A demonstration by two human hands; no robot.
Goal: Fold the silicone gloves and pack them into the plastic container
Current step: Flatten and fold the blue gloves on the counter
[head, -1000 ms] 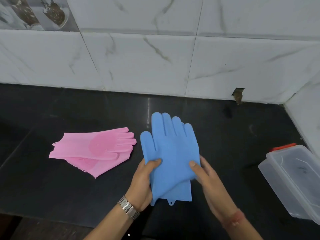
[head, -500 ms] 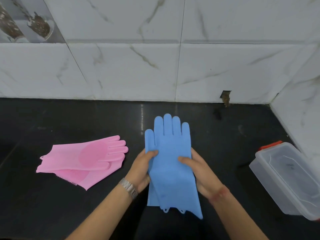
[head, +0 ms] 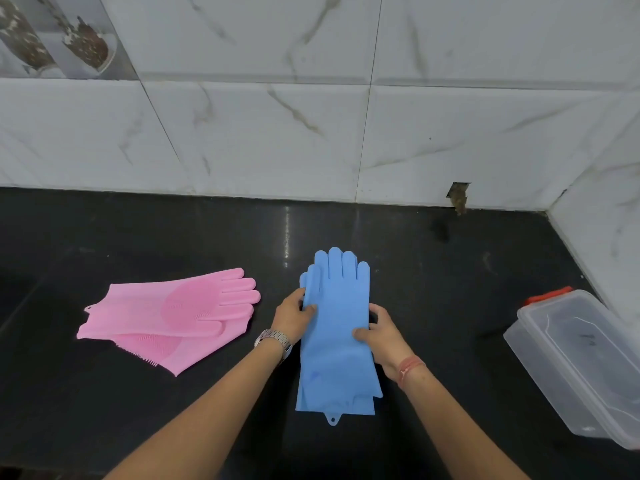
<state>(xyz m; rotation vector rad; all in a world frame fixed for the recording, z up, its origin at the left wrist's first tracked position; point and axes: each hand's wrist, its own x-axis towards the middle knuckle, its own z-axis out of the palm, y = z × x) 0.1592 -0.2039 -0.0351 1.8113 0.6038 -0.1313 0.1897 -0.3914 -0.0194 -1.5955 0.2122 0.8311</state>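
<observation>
White marbled tiles back a glossy black desk (head: 433, 289). Far left, the pink gloves (head: 166, 317) lie stacked flat, fingertips pointing right. Centre now: the left hand (head: 292, 315), metal watch (head: 273, 341) on the wrist, pinches the left edge of the blue gloves (head: 337, 341), thumb on top. Those blue gloves lie lengthwise on the desk, fingertips toward the wall. The right hand (head: 382, 336) grips their right edge, fingers curled round it. Over at the right edge sits the clear plastic container (head: 581, 368), well apart.
</observation>
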